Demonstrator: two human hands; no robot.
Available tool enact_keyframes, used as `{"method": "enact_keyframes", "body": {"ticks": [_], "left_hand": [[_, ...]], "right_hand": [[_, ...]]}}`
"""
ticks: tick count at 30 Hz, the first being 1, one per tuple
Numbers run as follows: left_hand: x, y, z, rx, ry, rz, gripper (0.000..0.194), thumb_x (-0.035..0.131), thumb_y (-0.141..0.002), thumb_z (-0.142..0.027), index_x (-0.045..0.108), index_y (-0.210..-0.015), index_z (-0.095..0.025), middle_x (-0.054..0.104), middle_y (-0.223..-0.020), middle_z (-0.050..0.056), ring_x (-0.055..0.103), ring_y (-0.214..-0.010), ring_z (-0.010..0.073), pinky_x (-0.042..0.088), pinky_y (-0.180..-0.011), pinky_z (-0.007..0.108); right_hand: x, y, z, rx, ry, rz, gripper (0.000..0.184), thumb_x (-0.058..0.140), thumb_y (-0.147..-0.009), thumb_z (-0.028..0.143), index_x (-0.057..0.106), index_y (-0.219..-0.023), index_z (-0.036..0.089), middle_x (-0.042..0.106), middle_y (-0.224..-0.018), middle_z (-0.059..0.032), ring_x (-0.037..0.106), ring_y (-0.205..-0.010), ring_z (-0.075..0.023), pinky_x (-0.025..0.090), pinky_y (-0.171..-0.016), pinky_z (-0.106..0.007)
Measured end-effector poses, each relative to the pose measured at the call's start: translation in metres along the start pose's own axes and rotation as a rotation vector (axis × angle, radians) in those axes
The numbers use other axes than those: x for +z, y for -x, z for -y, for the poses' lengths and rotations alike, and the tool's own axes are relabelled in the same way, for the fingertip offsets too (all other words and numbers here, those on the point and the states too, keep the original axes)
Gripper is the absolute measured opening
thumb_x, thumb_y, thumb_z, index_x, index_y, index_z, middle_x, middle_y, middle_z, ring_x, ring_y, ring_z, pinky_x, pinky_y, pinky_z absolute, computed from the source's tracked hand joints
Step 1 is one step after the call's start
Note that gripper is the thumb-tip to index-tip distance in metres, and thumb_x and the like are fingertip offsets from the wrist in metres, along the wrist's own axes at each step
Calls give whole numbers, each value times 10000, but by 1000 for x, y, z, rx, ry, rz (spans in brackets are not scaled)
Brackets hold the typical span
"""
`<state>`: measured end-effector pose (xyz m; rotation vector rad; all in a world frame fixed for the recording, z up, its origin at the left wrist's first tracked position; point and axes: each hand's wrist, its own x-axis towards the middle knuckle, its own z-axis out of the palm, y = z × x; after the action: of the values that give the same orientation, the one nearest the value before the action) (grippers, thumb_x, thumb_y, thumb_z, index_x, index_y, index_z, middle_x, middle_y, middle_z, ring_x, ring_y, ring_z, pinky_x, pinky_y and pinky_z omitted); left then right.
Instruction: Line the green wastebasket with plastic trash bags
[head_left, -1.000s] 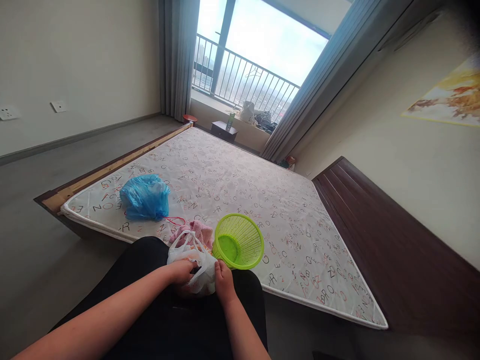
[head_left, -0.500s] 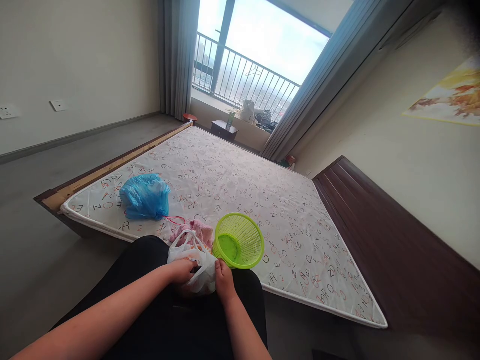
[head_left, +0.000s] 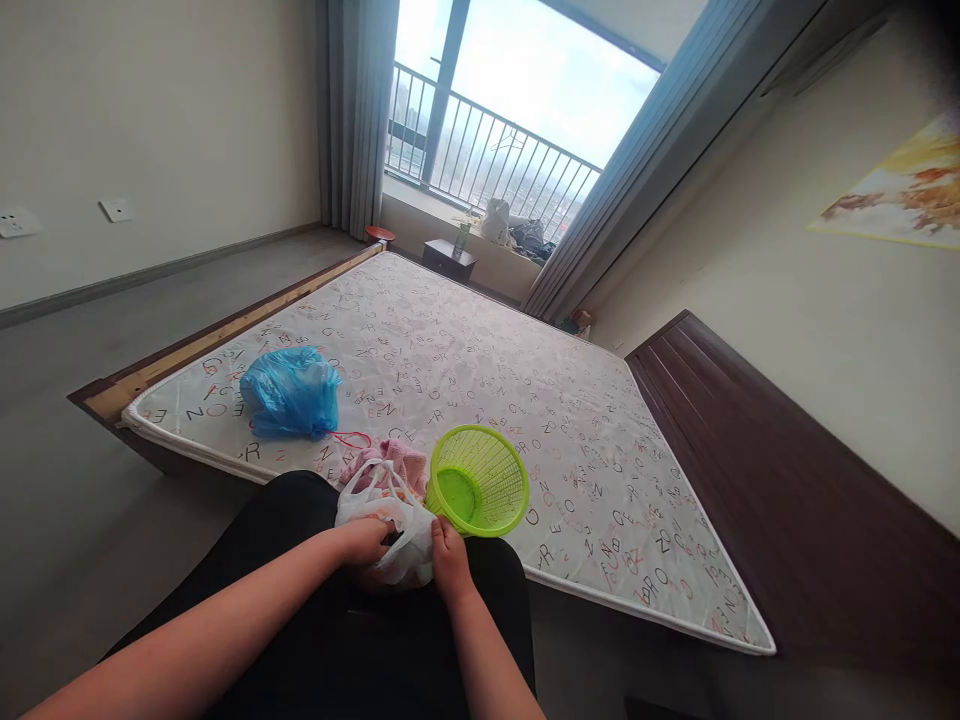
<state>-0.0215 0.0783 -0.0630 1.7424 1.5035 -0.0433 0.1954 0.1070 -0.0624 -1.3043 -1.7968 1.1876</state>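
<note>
A white plastic bag [head_left: 382,518] rests on my lap at the near edge of the mattress [head_left: 480,370]. My left hand [head_left: 365,541] grips its left side and my right hand [head_left: 448,560] pinches its right side; both are closed on the bag. Something orange shows through the plastic. Right beside my right hand a lime green basket [head_left: 478,480] lies on its side, its mouth facing me. A pink cloth [head_left: 397,462] sits just behind the bag.
A knotted blue plastic bag [head_left: 291,392] lies on the mattress to the left, a thin red string [head_left: 351,438] beside it. A dark wooden headboard [head_left: 780,500] runs along the right. Grey floor lies to the left. A small table [head_left: 447,260] stands by the balcony window.
</note>
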Motion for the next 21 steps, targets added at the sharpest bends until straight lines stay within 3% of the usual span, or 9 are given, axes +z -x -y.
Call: {"method": "enact_keyframes", "body": {"ticks": [11, 21], "left_hand": [[-3, 0, -4, -20, -33, 25, 542, 556, -853, -470, 684, -1275, -154, 726, -1239, 170, 680, -1126, 385, 518, -969, 457], [0, -1, 0, 5, 12, 1, 498, 572, -863, -413, 691, -1268, -148, 724, -1231, 199, 685, -1134, 415, 515, -993, 545]], "right_hand": [[1, -1, -5, 26, -4, 8, 464, 395, -996, 552, 673, -872, 201, 719, -866, -75, 659, -827, -226, 486, -782, -317], [0, -1, -1, 58, -17, 5, 447, 407, -983, 557, 628, -817, 205, 680, -807, -55, 606, -774, -211, 462, -751, -314]]}}
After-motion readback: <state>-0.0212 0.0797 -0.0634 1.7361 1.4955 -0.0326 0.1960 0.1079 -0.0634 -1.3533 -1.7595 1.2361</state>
